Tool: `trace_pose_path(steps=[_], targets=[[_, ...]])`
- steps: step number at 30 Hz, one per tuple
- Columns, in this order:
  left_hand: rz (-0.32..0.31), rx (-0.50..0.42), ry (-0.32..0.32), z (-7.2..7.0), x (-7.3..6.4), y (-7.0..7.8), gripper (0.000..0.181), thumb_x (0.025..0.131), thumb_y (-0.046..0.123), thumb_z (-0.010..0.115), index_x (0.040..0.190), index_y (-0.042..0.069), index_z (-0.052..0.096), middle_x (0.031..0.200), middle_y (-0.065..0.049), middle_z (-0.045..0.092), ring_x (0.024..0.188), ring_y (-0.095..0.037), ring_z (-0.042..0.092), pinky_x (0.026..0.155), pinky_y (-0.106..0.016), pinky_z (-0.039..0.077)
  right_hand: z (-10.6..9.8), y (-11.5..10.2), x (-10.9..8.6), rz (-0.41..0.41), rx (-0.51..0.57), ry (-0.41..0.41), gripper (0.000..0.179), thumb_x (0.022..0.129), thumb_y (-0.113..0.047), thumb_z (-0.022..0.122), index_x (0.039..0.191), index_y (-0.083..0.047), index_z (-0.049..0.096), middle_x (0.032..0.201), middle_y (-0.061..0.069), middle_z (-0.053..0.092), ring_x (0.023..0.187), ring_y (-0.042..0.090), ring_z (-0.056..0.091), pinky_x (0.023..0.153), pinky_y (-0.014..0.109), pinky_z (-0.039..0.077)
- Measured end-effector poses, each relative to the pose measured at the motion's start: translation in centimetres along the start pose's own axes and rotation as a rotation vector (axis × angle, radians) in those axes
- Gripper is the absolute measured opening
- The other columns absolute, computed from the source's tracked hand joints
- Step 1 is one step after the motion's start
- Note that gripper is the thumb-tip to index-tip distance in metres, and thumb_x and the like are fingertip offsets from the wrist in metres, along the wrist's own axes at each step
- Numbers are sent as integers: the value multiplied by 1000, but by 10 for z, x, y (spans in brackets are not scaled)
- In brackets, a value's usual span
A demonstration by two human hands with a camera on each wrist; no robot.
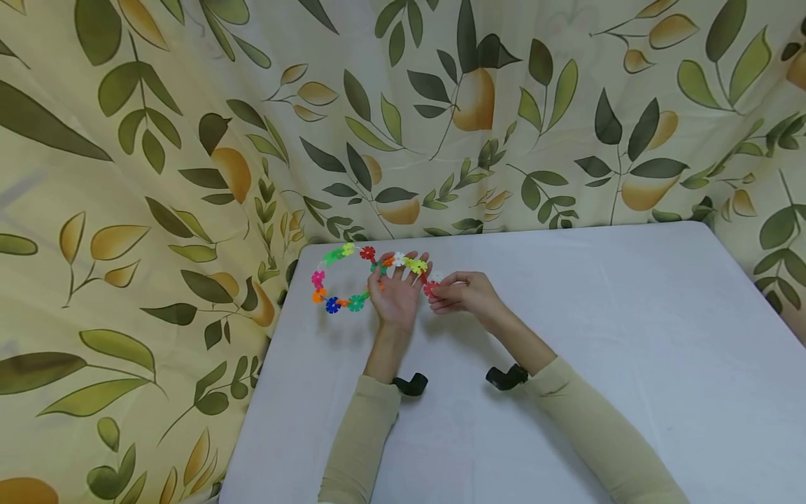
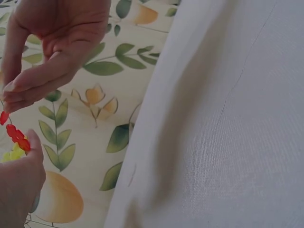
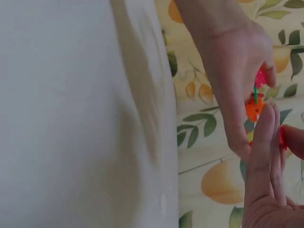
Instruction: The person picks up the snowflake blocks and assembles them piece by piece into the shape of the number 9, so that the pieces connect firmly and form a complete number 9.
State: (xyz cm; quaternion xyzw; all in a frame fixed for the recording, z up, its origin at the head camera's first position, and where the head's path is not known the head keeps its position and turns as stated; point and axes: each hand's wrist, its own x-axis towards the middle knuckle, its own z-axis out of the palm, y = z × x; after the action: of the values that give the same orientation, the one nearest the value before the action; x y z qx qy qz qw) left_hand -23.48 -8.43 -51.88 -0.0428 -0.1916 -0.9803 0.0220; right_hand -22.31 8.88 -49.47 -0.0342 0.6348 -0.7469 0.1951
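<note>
A ring-like chain of colourful plastic snowflake-shaped linking pieces (image 1: 356,302) hangs above the table's far left part. My left hand (image 1: 399,294) is palm up with its fingers spread and fairly straight, and the chain passes over it. At the chain's right end, my right hand (image 1: 469,295) pinches a red snowflake piece (image 1: 431,289) between thumb and fingers. A white piece (image 1: 436,276) shows just beside it. In the left wrist view, red pieces (image 2: 18,137) lie by the left thumb. An orange piece (image 3: 255,109) shows beside the left hand in the right wrist view.
A white cloth-covered table (image 1: 598,315) lies beneath both hands. Its far edge meets a leaf-and-fruit patterned curtain (image 1: 441,161), which also runs down the left side. Black wrist mounts (image 1: 506,378) stick out at both sleeves.
</note>
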Motion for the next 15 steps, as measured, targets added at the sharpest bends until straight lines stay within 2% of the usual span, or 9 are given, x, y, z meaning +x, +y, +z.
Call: trace_pose_path(steps=[7,15], targets=[[3,5,-6,1,-2,-2,40,108,42,35,142,20,37,144,-24,45,144,-52,40,117,-59,37,4,4,0,14,86,-5,26,98,-10,72,111,9,61,94,17,78,82,25,79,81,40,63],[19,-17,-37,0,-1,-2,41,107,43,34,140,19,36,141,-25,44,148,-57,28,116,-58,39,7,7,1,38,186,-3,13,101,-2,65,108,7,59,93,15,78,85,24,79,82,38,63]])
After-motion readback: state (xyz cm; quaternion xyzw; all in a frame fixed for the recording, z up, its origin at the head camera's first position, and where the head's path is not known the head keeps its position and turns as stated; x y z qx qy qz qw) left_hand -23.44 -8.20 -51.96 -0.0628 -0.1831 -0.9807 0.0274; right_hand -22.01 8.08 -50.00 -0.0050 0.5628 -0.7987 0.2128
